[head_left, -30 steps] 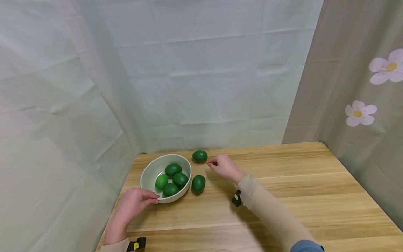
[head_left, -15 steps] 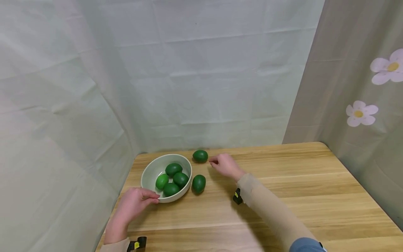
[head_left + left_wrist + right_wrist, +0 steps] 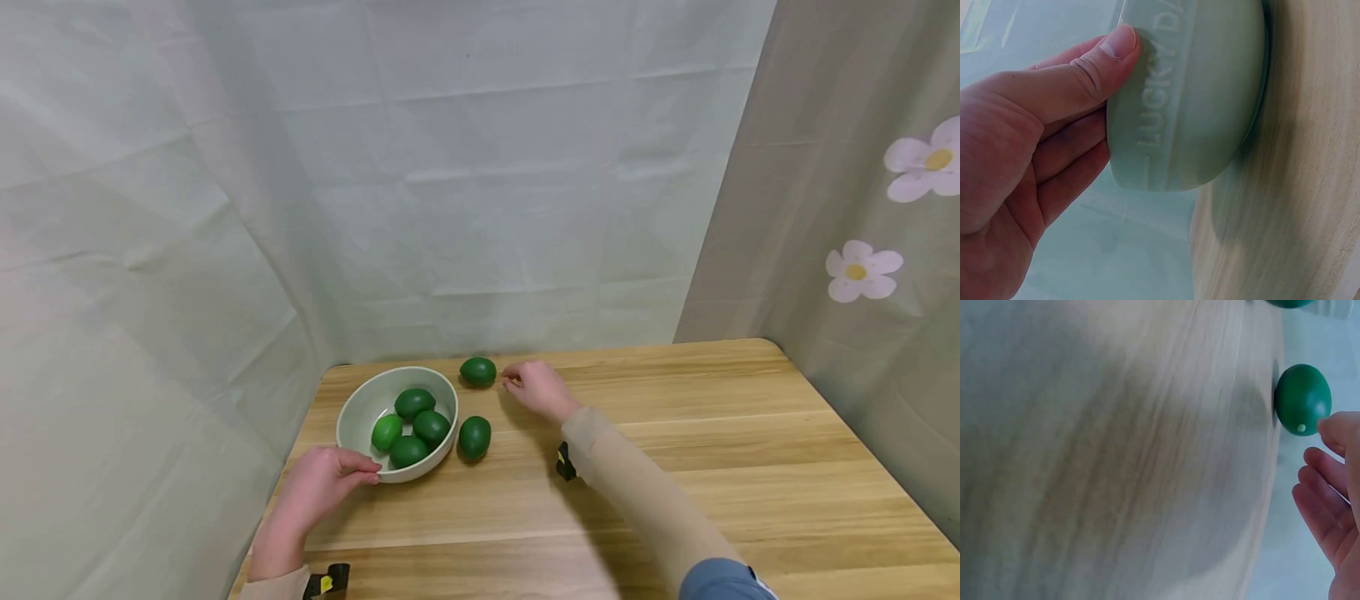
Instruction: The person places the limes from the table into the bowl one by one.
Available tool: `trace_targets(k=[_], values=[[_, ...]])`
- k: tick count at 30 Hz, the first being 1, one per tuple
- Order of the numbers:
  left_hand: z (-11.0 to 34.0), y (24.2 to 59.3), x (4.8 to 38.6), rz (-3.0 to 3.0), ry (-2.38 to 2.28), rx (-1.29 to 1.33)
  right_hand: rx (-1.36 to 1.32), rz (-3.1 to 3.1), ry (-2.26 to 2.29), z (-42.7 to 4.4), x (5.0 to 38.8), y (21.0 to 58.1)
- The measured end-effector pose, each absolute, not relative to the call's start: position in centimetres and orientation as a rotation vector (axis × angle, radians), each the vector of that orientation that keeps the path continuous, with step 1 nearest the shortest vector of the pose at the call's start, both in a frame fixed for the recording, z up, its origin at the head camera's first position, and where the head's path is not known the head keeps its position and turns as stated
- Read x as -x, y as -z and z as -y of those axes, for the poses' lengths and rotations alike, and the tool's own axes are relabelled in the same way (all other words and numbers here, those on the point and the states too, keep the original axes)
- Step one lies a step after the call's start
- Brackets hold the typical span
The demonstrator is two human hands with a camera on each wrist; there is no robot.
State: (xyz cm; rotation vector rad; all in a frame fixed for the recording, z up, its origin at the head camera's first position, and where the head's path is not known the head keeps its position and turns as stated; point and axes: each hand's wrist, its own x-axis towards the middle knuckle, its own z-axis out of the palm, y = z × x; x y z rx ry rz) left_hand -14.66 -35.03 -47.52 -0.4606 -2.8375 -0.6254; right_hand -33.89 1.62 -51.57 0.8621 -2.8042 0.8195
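Observation:
A pale green bowl [image 3: 360,417] stands at the table's left, with several green fruits in it. Dark avocados [image 3: 414,403] and one brighter green, lime-like fruit [image 3: 387,432] lie inside. My left hand [image 3: 318,487] pinches the bowl's near rim; in the left wrist view its thumb [image 3: 1119,44] presses the outer wall beside raised lettering. Behind and right of the bowl lies an avocado [image 3: 478,372]. My right hand [image 3: 542,390] hovers just right of it, fingers loosely bent, a small gap between. Another avocado [image 3: 475,437] rests close against the bowl's right side.
The wooden table [image 3: 675,492] extends to the right and front. A pale cloth [image 3: 495,208] hangs right behind its far edge, and a flowered curtain [image 3: 795,275] borders the right side. Cloth also closes off the left.
My right hand has drawn slightly right, away from the far avocado, and its fingers have loosened a little. The left hand keeps its pinch on the bowl, and the fruits stay in place.

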Motion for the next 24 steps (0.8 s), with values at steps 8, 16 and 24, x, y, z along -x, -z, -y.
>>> trace_targets(k=[8, 16, 24], values=[[35.2, 47.6, 14.6, 2.833, 0.605, 0.456, -0.828, 2.807, -0.768, -1.1, 34.7, 51.1], [35.2, 47.7, 14.5, 2.829, 0.607, 0.464, -0.85, 2.799, -0.679, -0.6, 35.0, 50.9], [35.2, 47.6, 14.4, 2.833, 0.618, 0.455, -0.872, 2.876, -0.641, 0.1, 35.0, 50.1]])
